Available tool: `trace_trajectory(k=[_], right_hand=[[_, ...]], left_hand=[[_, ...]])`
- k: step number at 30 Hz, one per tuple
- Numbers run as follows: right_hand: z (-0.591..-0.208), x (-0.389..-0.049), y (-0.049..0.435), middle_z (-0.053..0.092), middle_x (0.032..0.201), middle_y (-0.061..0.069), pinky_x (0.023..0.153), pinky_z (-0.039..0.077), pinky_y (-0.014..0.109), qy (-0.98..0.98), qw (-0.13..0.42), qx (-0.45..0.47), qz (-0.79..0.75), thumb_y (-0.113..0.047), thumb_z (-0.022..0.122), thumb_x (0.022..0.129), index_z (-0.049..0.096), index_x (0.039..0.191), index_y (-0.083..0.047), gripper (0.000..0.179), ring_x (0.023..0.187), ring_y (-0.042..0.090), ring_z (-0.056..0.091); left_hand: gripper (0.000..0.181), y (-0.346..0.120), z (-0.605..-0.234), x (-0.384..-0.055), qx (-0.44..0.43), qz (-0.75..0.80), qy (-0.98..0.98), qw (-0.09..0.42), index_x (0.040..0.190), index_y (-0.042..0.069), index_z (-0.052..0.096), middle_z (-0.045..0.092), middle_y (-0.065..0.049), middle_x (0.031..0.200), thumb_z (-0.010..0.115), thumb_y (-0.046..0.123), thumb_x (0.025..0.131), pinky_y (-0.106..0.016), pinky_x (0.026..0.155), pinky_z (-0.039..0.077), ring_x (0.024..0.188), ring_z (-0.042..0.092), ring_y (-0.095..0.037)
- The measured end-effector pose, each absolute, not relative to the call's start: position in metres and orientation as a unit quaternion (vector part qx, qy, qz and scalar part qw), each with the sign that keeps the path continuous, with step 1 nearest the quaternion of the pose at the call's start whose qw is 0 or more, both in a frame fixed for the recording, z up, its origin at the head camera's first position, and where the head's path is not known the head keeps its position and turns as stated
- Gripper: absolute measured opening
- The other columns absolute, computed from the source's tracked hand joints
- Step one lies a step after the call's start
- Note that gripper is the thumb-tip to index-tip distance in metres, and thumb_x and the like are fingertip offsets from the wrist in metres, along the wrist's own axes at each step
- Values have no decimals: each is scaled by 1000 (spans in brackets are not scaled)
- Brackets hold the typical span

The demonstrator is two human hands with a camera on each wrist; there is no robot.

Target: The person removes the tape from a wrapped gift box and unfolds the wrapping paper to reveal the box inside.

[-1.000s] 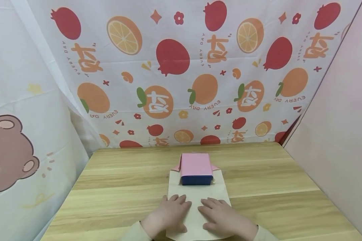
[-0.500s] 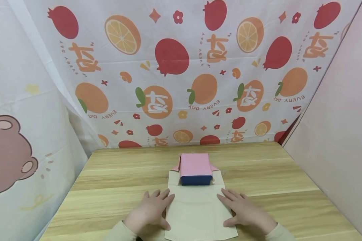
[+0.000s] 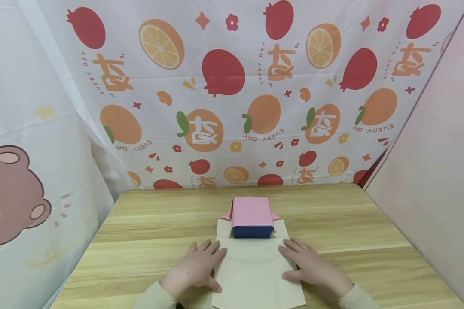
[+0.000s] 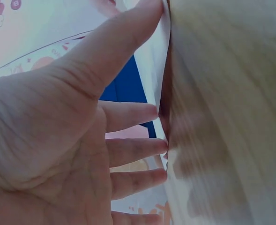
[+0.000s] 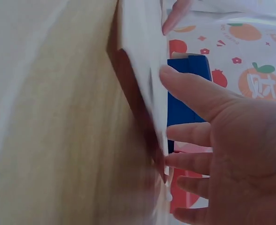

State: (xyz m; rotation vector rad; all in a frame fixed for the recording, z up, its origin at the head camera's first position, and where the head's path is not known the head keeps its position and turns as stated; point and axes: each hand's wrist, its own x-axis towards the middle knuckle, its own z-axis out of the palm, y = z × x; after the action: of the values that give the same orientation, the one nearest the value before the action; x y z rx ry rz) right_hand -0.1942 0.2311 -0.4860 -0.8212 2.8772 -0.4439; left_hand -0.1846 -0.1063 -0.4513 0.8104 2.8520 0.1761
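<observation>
A cream sheet of paper (image 3: 258, 274) lies lengthwise on the table, its underside pink where it folds over. At its far end the paper covers the top of a dark blue box (image 3: 252, 231), showing a pink flap (image 3: 251, 210); the box's near side is exposed. My left hand (image 3: 197, 268) rests at the sheet's left edge, fingers spread, thumb on the paper. At the right edge my right hand (image 3: 311, 266) lies the same way, thumb and fingertips over the sheet. In the left wrist view, the fingertips (image 4: 152, 111) touch along the paper's edge.
The wooden table (image 3: 151, 231) extends on both sides of the paper. Behind it hangs a fruit-print cloth (image 3: 232, 107). A cloth with a bear (image 3: 11, 197) hangs at the left, and a pale plain panel (image 3: 437, 180) stands at the right.
Both hands have slid outward from the middle of the sheet to its left and right edges. The box and paper have stayed in place.
</observation>
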Motion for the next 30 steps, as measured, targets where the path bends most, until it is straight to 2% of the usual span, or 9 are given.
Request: trace_trajectory(k=[5,11,16,22,30], right_hand=[[-490,-206,224,35,142,16,100,26,61,943,-3,-297,-149,-54,54,80,40,135,-13,70,131,42,27],[-488,-216,218,36,141,17,99,29,60,939,-30,-312,-143,-47,56,83,40,135,-11,66,129,42,30],[-481,-221,217,42,136,18,98,33,57,934,-72,-321,-141,-40,62,80,44,132,-8,64,125,41,36],[-472,-232,218,41,137,17,98,34,56,932,-102,-325,-123,-38,65,78,39,135,-4,71,126,40,36],[-452,-254,209,45,134,15,93,37,59,938,-143,-301,-92,-28,72,74,41,133,-8,69,125,37,37]], left_hand=[[95,-98,-453,-192,270,54,959,67,135,16,39,39,-15,139,70,59,57,-67,96,25,126,35,-40],[96,-92,-455,-206,262,44,963,55,136,15,37,41,-14,138,69,61,59,-67,93,29,123,40,-38],[98,-92,-454,-217,264,49,962,50,138,15,33,41,-13,138,66,64,61,-67,90,32,124,40,-37],[99,-94,-447,-227,259,65,963,42,138,12,33,38,-14,140,67,63,60,-67,93,29,126,36,-39],[94,-88,-425,-249,230,16,973,-8,139,15,32,36,-8,142,67,59,65,-67,95,27,128,35,-35]])
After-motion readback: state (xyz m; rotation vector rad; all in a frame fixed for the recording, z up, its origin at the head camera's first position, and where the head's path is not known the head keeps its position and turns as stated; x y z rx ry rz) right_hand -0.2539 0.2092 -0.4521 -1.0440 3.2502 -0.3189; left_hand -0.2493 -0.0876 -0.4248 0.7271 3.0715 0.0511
